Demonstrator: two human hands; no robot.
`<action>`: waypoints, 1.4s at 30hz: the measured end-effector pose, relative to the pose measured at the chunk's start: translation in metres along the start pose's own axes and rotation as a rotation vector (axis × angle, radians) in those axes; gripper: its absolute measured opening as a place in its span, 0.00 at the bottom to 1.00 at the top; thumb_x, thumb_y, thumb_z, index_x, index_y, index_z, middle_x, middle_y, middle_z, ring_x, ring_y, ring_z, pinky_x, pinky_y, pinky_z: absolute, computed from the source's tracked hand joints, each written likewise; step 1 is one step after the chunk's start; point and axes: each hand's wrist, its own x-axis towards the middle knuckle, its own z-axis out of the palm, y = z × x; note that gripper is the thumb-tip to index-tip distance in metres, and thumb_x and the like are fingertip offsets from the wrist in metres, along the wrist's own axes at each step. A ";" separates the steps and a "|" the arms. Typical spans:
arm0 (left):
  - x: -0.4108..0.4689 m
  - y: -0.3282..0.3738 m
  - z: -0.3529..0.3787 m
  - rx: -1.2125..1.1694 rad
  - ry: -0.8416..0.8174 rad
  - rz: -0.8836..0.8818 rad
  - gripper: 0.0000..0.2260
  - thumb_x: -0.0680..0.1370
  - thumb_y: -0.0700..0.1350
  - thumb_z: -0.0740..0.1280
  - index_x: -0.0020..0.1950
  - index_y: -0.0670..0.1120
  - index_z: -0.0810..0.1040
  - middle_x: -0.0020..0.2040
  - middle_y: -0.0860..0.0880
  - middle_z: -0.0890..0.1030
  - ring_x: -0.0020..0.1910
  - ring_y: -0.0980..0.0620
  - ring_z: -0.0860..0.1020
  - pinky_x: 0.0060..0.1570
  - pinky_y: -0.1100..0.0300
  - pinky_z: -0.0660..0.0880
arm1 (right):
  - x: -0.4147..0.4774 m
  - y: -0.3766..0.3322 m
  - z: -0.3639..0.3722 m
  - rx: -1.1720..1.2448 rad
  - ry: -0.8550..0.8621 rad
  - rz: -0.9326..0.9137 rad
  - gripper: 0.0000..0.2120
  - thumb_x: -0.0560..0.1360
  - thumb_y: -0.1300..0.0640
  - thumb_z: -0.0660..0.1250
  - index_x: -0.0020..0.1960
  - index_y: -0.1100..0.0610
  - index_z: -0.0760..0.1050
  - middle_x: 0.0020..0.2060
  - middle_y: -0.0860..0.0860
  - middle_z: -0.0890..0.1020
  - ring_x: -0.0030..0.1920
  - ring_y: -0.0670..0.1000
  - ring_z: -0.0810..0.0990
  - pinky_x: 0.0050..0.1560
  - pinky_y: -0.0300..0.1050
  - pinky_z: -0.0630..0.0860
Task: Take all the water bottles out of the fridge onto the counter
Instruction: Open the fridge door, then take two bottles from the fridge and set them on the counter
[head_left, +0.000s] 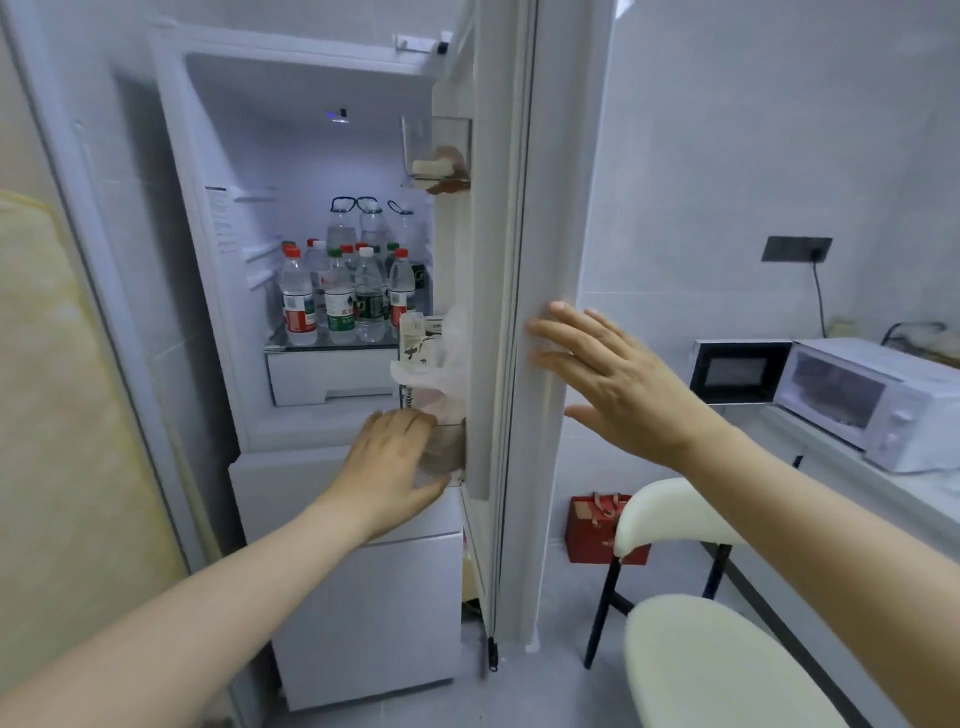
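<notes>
Water bottles (343, 291) stand on the fridge shelf (332, 345), at eleven o'clock from the left hand (395, 452). It and the right hand (613, 384), spread and empty, touch the door (545, 208).

Open fridge (218, 156), water bottles (343, 296) crowded on its glass shelf (332, 346), left hand (389, 457) at the lower door bin (449, 452), right hand (618, 384) flat, fingers straight, against the door (519, 208) edge, microwave (737, 371) on the counter (930, 499) at right.

Nothing legible anywhere. Too blurred to read: red and green labels on the water bottles (343, 296), dark print on the carton (414, 332) at their 3 o'clock, sticker (221, 221) at their 10 o'clock.
</notes>
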 end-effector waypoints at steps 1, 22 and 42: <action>0.004 0.004 0.003 0.006 -0.012 0.028 0.30 0.70 0.62 0.56 0.61 0.42 0.75 0.56 0.44 0.78 0.55 0.42 0.76 0.64 0.46 0.68 | -0.009 0.005 -0.001 -0.006 -0.021 0.027 0.32 0.67 0.59 0.77 0.69 0.58 0.71 0.76 0.54 0.63 0.77 0.55 0.55 0.76 0.55 0.57; 0.110 0.145 0.075 0.075 -0.119 0.227 0.32 0.76 0.56 0.64 0.75 0.45 0.58 0.67 0.46 0.67 0.68 0.45 0.64 0.73 0.49 0.56 | -0.137 0.050 0.006 0.184 -0.372 0.698 0.38 0.77 0.50 0.67 0.79 0.53 0.51 0.79 0.51 0.50 0.79 0.50 0.48 0.77 0.48 0.55; 0.115 0.146 0.056 -0.310 -0.057 0.210 0.30 0.77 0.50 0.66 0.76 0.44 0.61 0.76 0.48 0.63 0.75 0.49 0.59 0.74 0.56 0.57 | -0.128 0.029 0.016 0.316 -0.389 0.862 0.31 0.77 0.51 0.66 0.76 0.53 0.58 0.73 0.49 0.65 0.72 0.51 0.64 0.69 0.45 0.65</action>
